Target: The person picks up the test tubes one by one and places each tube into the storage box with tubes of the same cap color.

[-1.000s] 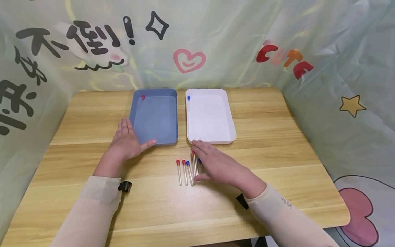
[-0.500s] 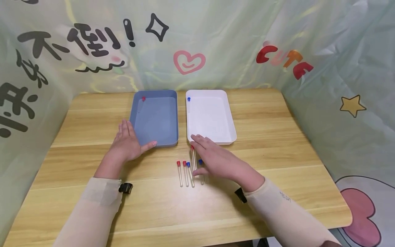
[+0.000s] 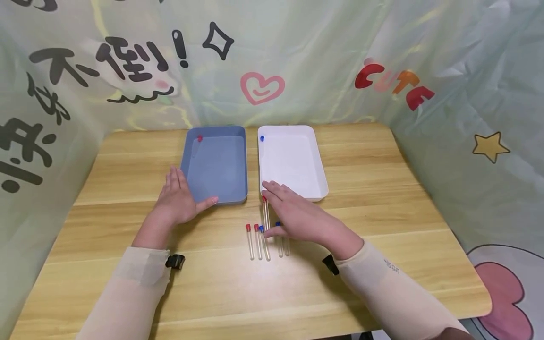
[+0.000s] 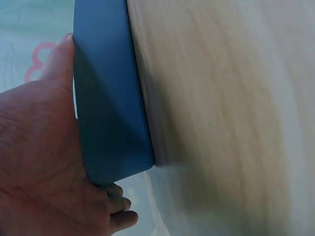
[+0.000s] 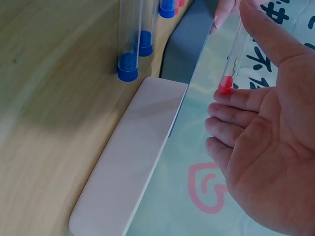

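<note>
My right hand (image 3: pixel 303 217) pinches a red-capped test tube (image 3: pixel 266 212) between thumb and index finger, above the table by the white tray's front left corner. In the right wrist view the tube's red cap (image 5: pixel 226 84) is at the index fingertip, and the other fingers extend below it. My left hand (image 3: pixel 175 203) rests against the front left corner of the blue tray (image 3: pixel 218 165), thumb along the front rim and fingers along the left side. Several capped tubes lie in a row on the table, among them a red-capped one (image 3: pixel 250 243) and a blue-capped one (image 3: pixel 280 241).
The white tray (image 3: pixel 293 165) stands right of the blue one with a narrow gap between. A red-capped tube (image 3: pixel 199 138) lies at the blue tray's far left. A blue-capped tube (image 3: pixel 262 139) lies at the white tray's far left. Printed curtains (image 3: pixel 314 61) enclose the table (image 3: pixel 204 293).
My right hand has lifted the red-capped test tube out of the row and carried it slightly forward and left. My left hand stays at the blue tray.
</note>
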`<state>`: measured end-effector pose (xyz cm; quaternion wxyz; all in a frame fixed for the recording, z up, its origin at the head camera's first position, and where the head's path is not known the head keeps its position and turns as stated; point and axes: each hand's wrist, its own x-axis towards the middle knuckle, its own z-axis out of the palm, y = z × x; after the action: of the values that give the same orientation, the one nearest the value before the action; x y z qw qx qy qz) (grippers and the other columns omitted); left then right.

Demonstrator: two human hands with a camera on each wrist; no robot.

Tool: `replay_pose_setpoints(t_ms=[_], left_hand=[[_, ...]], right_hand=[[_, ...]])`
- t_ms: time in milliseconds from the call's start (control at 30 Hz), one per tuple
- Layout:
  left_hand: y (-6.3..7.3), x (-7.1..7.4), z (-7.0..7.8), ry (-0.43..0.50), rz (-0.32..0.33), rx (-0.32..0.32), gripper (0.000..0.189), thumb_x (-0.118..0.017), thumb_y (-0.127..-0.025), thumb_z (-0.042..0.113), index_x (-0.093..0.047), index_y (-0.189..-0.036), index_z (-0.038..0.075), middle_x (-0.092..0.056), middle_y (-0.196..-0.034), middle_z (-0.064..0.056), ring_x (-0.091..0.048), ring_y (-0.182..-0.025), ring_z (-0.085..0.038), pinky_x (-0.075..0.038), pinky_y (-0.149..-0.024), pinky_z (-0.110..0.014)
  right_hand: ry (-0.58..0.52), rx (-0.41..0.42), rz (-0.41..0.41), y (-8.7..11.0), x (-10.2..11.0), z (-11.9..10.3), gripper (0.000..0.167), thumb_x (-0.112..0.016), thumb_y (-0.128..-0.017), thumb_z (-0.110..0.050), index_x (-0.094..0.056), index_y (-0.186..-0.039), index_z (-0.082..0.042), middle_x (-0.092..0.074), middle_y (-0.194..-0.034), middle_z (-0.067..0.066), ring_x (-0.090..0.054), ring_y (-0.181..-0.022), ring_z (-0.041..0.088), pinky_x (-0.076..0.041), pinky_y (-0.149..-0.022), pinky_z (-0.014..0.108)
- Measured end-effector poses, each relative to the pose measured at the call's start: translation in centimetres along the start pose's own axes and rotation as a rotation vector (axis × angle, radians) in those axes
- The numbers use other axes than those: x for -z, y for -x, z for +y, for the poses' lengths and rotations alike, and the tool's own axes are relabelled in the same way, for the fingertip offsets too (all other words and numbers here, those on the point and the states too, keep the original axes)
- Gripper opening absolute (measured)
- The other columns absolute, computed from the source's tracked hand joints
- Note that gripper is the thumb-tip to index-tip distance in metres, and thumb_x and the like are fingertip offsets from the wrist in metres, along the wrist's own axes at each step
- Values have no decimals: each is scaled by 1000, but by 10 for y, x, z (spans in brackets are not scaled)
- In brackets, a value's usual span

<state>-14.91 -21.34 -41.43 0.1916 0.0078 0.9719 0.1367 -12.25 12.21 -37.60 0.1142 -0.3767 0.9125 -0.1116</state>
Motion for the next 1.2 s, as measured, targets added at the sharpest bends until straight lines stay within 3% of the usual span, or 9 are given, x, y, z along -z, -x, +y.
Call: replay_pose_setpoints(t_ms=[1200], left_hand=[[-2,-4,0,7,2,8,142,-45,-97,88,25,-159,-18,34,-168,-40,18,-162,-61,-5,-134,-71]], right_hand=[[-17,2,6,-32,4,12,99,-78,-96,-57,-36,-167,0,-24,-182,15,-21,-171,31,-18,-141,43]])
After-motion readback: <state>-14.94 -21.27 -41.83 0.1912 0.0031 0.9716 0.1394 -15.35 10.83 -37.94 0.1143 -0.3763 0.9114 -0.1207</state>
